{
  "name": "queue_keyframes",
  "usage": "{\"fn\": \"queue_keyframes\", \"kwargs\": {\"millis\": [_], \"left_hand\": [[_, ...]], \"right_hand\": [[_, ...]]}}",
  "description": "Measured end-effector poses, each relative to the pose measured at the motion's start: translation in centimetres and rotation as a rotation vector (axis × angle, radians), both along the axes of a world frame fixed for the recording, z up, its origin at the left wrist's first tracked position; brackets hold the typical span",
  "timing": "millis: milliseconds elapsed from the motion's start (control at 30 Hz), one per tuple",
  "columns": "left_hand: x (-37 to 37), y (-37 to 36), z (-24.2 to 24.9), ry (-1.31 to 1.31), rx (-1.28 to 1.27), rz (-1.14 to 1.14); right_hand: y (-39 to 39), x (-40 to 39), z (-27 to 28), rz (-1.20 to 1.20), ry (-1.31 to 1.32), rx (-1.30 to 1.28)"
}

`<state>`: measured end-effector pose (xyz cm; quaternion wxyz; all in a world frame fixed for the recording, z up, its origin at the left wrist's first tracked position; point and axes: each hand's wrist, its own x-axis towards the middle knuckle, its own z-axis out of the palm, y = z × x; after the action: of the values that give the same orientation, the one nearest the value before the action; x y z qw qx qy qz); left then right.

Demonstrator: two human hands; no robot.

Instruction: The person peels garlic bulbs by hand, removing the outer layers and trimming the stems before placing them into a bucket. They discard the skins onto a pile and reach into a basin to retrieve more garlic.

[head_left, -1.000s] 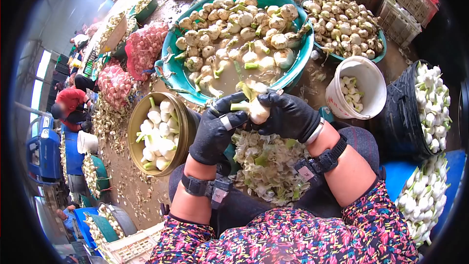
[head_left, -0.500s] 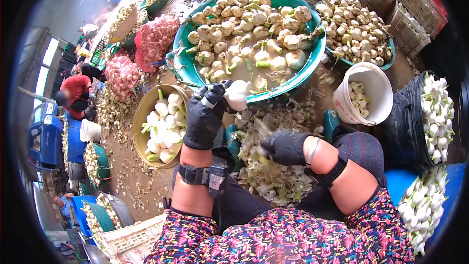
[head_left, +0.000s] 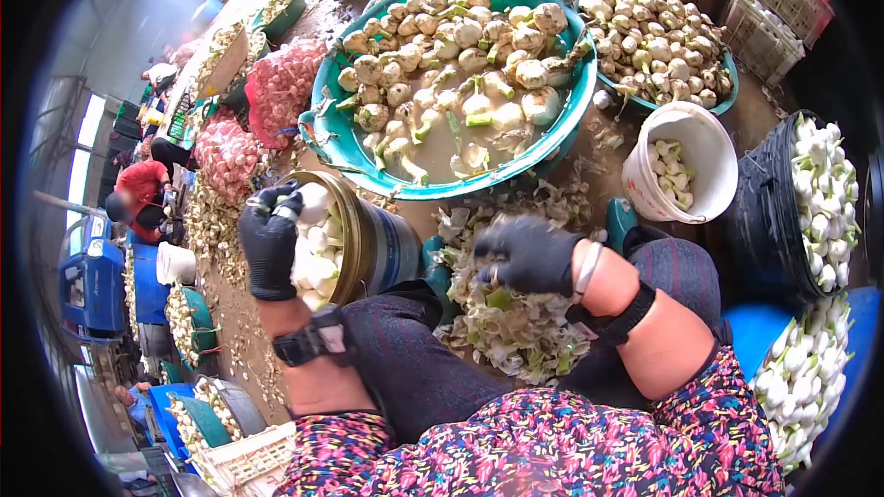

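Note:
My left hand (head_left: pixel 270 244), in a black glove, is at the rim of a tan bucket (head_left: pixel 343 290). Its curled fingers are on a peeled white garlic bulb (head_left: pixel 315 203). More white garlic bulbs (head_left: pixel 315 262) with short green stems lie inside that bucket. My right hand (head_left: pixel 529 253), also gloved in black, hovers over a heap of garlic peels (head_left: pixel 516 336) between my knees. Motion smears its fingers, and whether they hold anything cannot be made out. Ahead stands a large teal tub (head_left: pixel 428 191) with unpeeled garlic bulbs (head_left: pixel 470 32) in murky water.
A white bucket (head_left: pixel 635 175) with some garlic stands right of the peels. Behind it is a basin of garlic bulbs (head_left: pixel 658 46). A black tub (head_left: pixel 760 212) of white garlic is at far right. Pink net sacks (head_left: pixel 285 83) and a person in red (head_left: pixel 143 193) are left.
My left hand has moved left and down with the garlic bulb, from the teal tub's edge to the tan bucket. My right hand has shifted slightly left and up. The view has shifted slightly.

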<state>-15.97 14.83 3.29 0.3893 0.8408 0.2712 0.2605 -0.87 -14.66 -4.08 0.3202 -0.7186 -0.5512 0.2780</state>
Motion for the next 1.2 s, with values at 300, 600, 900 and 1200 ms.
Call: {"fn": "queue_keyframes", "kwargs": {"millis": [300, 600, 900, 1200], "left_hand": [[11.3, -3.2, -4.2, 0.544, 0.629, -0.572], [17.6, -0.7, -9.0, 1.216, 0.978, -0.891], [9.5, -6.7, -3.2, -0.028, -0.389, -0.599], [7.4, -12.4, -5.0, -0.171, -0.539, -0.347]], "right_hand": [[0.1, 1.3, 0.8, -0.248, 0.005, 0.161], [-0.7, 2.5, 1.5, -0.311, -0.004, 0.116], [2.3, 1.1, 0.1, -0.491, 0.369, 0.417], [3.0, -0.4, -0.3, -0.48, 0.94, 0.811]]}}
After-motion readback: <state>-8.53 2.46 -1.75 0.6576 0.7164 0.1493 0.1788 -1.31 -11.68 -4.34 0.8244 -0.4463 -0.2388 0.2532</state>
